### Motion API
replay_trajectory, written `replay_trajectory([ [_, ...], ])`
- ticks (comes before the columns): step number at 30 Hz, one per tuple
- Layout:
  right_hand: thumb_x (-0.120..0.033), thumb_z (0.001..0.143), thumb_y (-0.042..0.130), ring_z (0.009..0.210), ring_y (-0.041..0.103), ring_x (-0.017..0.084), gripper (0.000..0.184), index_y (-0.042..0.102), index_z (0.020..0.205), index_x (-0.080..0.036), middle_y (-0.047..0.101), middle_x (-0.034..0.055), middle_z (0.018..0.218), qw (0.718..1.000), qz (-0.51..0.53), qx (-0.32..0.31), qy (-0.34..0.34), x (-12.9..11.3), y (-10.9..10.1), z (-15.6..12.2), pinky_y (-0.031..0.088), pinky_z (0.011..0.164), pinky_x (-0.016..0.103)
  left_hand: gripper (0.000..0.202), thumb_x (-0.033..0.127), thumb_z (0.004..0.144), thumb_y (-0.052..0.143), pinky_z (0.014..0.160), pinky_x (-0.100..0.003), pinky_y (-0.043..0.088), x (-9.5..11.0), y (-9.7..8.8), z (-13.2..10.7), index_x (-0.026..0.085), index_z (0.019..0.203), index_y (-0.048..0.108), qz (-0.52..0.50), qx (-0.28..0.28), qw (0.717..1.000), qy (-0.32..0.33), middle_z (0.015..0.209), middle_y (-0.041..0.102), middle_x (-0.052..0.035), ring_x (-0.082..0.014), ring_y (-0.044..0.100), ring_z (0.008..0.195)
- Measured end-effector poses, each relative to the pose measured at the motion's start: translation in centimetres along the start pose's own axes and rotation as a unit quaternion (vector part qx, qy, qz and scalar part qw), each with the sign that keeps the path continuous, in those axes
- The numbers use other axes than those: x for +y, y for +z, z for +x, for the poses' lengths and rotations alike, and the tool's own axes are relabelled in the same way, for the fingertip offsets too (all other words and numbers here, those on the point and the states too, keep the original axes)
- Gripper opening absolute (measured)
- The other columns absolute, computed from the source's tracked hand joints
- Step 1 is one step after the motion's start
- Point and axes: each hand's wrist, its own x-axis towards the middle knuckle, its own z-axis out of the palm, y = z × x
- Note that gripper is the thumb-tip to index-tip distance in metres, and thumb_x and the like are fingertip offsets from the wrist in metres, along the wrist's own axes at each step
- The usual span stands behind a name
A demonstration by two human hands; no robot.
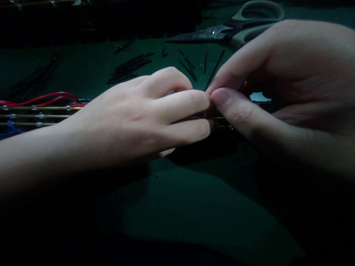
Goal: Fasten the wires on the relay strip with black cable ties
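My left hand point(146, 114) reaches in from the left over a long assembly of thin brass-coloured rods point(55, 108) with red wires point(52, 96) and a blue wire point(13, 127). Its fingers bend down over the rods, and the thumb is mostly hidden. My right hand point(291, 81) comes from the right, thumb and index finger pinched together against the left fingertips. What sits in the pinch is hidden. A thin black strip point(215, 68) runs up from behind the right fingertips; I cannot tell whether it is held.
Scissors point(213, 33) with grey-green handles lie behind my right hand, blades pointing left. Several short black strips point(129, 67) lie piled and scattered on the dark green surface point(194, 199). Another dark bundle point(36, 75) is at the left. More brass-coloured rods point(52, 3) show at the top left.
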Motion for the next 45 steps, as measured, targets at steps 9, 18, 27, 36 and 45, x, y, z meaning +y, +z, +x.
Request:
replay_trajectory([
  [9,-0.05,0.098,0.002,0.064,0.054,0.003,0.071,0.064,0.074,-0.025,0.057,-0.0065,0.073,0.996,0.019,0.015,0.088,-1.5,0.3,0.8,0.038,0.055,0.02,0.039,0.027,0.096,0.02,0.094,-0.048,0.057,0.0,-0.2,0.1,0.023,0.12,0.05,-0.004,-0.001,1.0,-0.016,0.126,0.055,0.0012,-0.0322,0.053,0.13],
  [18,-0.051,0.097,0.048,0.059,0.051,0.009,0.034,0.065,0.078,-0.029,0.062,-0.0049,0.071,0.995,-0.01,-0.057,0.085,-0.3,0.1,0.4,0.036,0.05,0.03,0.055,0.032,0.09,0.01,0.089,-0.044,0.054,0.3,-0.3,0.0,0.022,0.124,0.053,-0.022,-0.016,0.999,-0.023,0.129,0.051,0.0003,-0.0335,0.046,0.136],
  [27,-0.06,0.094,0.047,0.068,0.053,0.014,0.036,0.061,0.086,-0.029,0.061,-0.0026,0.075,0.993,0.019,-0.033,0.111,-0.5,0.4,0.0,0.038,0.061,0.036,0.04,0.04,0.094,0.029,0.089,-0.046,0.053,0.5,-0.3,0.0,0.023,0.123,0.05,-0.041,-0.025,0.998,-0.034,0.129,0.05,0.0012,-0.0356,0.051,0.13],
  [36,-0.055,0.096,0.048,0.061,0.051,0.012,0.031,0.063,0.081,-0.031,0.058,-0.0033,0.069,0.993,0.041,-0.019,0.113,-0.7,0.3,-0.1,0.044,0.058,0.031,0.042,0.034,0.095,0.021,0.091,-0.042,0.053,0.4,-0.4,0.1,0.022,0.123,0.05,-0.007,-0.019,0.999,-0.029,0.126,0.052,-0.0001,-0.032,0.048,0.134],
  [45,-0.048,0.099,0.04,0.058,0.053,0.006,0.045,0.064,0.069,-0.026,0.054,-0.0055,0.057,0.996,-0.004,-0.052,0.07,-0.6,-0.1,1.3,0.033,0.045,0.023,0.036,0.031,0.096,0.03,0.095,-0.043,0.053,0.2,-0.2,-0.1,0.019,0.124,0.049,-0.015,-0.002,1.0,-0.01,0.127,0.053,-0.0026,-0.0331,0.05,0.13],
])
